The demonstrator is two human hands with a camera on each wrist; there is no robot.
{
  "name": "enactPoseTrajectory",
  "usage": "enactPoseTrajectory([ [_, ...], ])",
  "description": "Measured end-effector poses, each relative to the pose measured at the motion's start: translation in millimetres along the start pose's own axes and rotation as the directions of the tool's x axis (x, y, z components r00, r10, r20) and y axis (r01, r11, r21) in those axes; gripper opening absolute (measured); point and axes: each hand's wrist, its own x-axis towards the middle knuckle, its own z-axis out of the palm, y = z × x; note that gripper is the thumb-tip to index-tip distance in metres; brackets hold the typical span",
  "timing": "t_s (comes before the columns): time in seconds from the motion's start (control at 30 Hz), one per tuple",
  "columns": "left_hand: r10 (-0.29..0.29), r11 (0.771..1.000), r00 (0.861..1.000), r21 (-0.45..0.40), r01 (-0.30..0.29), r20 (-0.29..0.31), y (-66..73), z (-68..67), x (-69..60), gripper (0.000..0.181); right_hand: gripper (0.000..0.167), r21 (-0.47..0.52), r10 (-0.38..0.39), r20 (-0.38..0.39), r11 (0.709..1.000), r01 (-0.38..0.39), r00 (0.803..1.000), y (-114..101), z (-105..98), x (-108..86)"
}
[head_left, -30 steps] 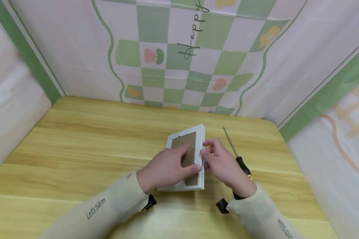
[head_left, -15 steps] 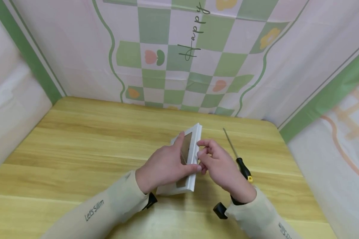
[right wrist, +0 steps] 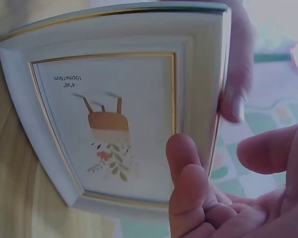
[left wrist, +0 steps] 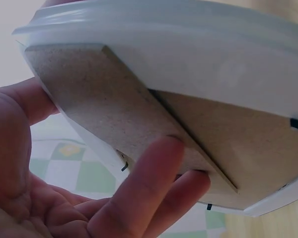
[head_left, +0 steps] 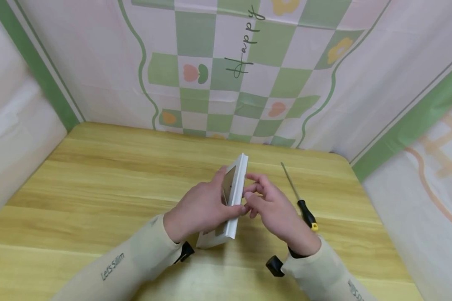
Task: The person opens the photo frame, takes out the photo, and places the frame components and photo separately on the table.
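A white photo frame [head_left: 239, 184] stands tilted on the table, its edge toward the head camera. My left hand [head_left: 199, 205] holds it, with the thumb on the frame's edge and fingers on the back. In the left wrist view, two fingertips touch the brown easel leg [left wrist: 89, 84], which stands slightly away from the backboard [left wrist: 233, 134]. My right hand [head_left: 273, 207] is at the front face, fingers loosely bent and thumb apart from the frame. The right wrist view shows gold trim and a printed insert [right wrist: 109, 121] with a plant drawing, upside down.
A screwdriver [head_left: 305, 211] with a black and yellow handle lies on the wooden table [head_left: 109, 175], right of the right hand. Patterned cloth [head_left: 226, 67] hangs behind the table and along both sides. Small black tabs [left wrist: 295, 123] sit along the backboard's edge.
The photo frame has turned more edge-on and shifted slightly left. Both hands have moved a little left with it. My left fingers have slid from the backboard toward the frame's far side.
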Motion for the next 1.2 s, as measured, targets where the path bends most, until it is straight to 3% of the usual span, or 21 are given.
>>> enactPoseTrajectory([
  [0.2,-0.02,1.0,1.0,-0.01,0.02,0.0,-2.8,-0.6,-1.3,0.107,0.047,0.161,0.094,0.032,0.982,-0.098,0.995,15,-8,6.2],
  [0.37,-0.031,0.999,0.999,-0.015,0.031,0.005,-5.5,-1.3,-0.9,0.106,0.05,0.168,0.137,0.106,0.974,-0.154,0.985,30,-8,11.3],
  [0.83,-0.025,0.999,1.0,-0.029,0.025,0.006,-9.9,-5.5,-0.2,0.099,0.055,0.133,0.164,0.217,0.972,-0.196,0.962,57,11,21.7],
  [1.0,-0.043,0.994,0.999,-0.101,0.044,0.014,-11.4,-6.6,3.0,0.088,0.053,0.153,0.141,0.273,0.97,-0.188,0.952,63,19,24.7],
  [1.2,-0.003,0.985,0.999,-0.174,0.012,0.054,-11.6,-4.6,5.6,0.082,0.048,0.213,0.093,0.327,0.962,-0.169,0.941,66,23,26.2],
])
